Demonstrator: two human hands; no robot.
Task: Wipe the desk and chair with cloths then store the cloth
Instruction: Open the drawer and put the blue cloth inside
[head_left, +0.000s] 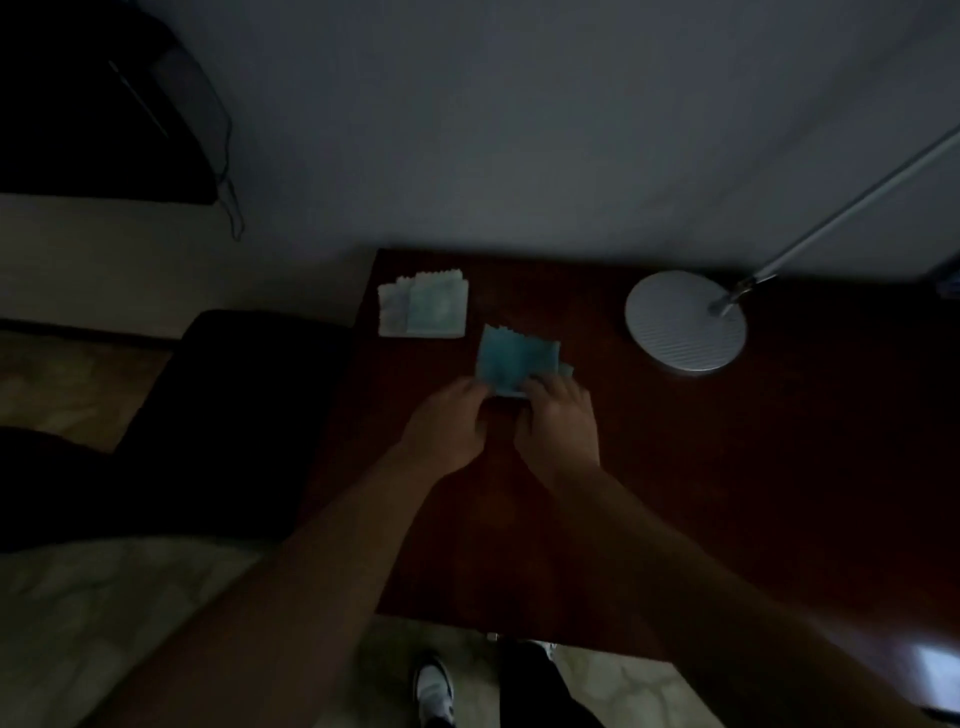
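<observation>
Left hand (451, 426): pinching the blue cloth (517, 361) at its near-left edge.
Right hand (560, 418): pinching the near-right edge.
Cloth: centre frame, over the dark desk (753, 441).
Folded cloths (423, 310): upper left of it.

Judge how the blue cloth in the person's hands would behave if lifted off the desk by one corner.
The blue cloth looks thin and folded, so it would probably go floppy and unfold. It seems light: the left hand and right hand hold it by fingertips only. On the glossy desk it may slide easily.

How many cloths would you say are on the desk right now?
2, possibly more: a blue cloth in both hands, and a pale folded stack at the desk's far left corner, possibly several layers.
</observation>
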